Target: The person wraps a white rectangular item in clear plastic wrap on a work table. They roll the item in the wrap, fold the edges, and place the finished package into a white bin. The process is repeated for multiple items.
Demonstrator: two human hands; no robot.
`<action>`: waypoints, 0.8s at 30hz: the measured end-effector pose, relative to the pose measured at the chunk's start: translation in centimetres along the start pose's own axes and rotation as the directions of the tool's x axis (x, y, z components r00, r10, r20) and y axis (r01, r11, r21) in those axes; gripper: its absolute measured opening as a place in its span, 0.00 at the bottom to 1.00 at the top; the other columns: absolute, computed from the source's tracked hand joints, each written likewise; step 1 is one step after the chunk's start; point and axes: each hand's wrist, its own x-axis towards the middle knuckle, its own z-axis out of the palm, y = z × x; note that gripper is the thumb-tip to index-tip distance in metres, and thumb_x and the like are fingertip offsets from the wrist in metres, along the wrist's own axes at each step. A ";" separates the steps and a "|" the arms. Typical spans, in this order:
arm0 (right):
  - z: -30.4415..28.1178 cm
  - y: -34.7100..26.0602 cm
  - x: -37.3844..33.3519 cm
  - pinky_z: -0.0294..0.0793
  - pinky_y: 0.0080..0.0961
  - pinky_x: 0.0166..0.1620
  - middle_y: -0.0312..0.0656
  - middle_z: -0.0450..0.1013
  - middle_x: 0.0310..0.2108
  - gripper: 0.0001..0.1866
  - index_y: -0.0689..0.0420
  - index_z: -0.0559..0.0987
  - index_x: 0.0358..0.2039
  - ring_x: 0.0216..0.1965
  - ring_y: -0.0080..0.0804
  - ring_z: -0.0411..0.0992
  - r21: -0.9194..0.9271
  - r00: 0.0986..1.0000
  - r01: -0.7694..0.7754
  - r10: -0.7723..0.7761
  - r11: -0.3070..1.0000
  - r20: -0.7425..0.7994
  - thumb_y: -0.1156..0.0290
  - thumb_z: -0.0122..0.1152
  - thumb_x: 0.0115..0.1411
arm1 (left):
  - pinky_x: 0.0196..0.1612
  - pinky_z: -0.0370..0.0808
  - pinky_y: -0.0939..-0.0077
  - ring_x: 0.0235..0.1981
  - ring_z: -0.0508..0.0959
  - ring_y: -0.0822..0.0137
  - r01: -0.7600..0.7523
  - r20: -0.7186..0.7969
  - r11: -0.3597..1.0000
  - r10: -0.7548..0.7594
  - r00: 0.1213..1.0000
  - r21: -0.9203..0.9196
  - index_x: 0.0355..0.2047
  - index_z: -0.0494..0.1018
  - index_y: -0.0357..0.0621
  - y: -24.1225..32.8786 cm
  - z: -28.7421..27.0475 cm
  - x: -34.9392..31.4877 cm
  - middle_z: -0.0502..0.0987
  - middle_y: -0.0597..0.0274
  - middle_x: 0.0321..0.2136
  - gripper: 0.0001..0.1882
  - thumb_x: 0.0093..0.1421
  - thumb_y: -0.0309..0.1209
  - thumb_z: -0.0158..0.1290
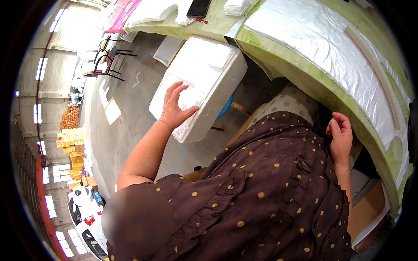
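My left hand (176, 108) is over a white foam box (222, 89), thumb and fingers spread apart in a curve. Thin white sheets (190, 96), perhaps plastic or paper, lie on the box top just under the fingertips; whether they touch is hard to tell. A further flat white pile (221, 58) rests at the box's far end. Beside the green-covered table (324, 80), close to my lap, my right hand (340, 141) is raised with loosely bent fingers and nothing visible in it.
White plastic sheeting (313, 39) covers part of the table, with a long pale bar (374, 71) on it. A black phone (199, 8) lies on another covered table. A blue stool (225, 106) shows below the box. Chairs (111, 58) stand far left.
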 end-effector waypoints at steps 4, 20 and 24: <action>0.2 0.0 0.1 0.70 0.15 0.36 0.30 0.70 0.33 0.11 0.60 0.76 0.51 0.32 0.16 0.68 0.014 1.000 -0.017 0.017 1.000 0.006 0.76 0.55 0.70 | 0.69 0.59 0.53 0.68 0.60 0.43 -0.102 0.045 0.995 0.102 0.994 0.002 0.58 0.69 0.50 -1.0 0.5 -1.8 0.61 0.46 0.66 0.27 0.59 0.37 0.60; -0.5 0.5 0.0 0.70 0.15 0.36 0.30 0.70 0.33 0.10 0.60 0.76 0.51 0.32 0.16 0.68 0.005 1.000 -0.022 0.022 1.000 -0.006 0.76 0.56 0.70 | 0.69 0.58 0.55 0.66 0.60 0.46 -0.096 0.178 0.995 0.101 0.979 -0.038 0.56 0.75 0.48 -1.7 3.2 -0.5 0.62 0.48 0.63 0.19 0.64 0.28 0.52; -0.4 0.4 -0.1 0.70 0.15 0.36 0.30 0.70 0.33 0.11 0.60 0.76 0.51 0.32 0.16 0.68 0.006 0.999 -0.031 0.031 1.000 -0.015 0.76 0.56 0.70 | 0.69 0.58 0.55 0.67 0.60 0.45 -0.063 0.103 0.998 0.065 0.993 -0.014 0.59 0.72 0.48 -1.1 3.3 -1.0 0.62 0.47 0.64 0.23 0.63 0.31 0.54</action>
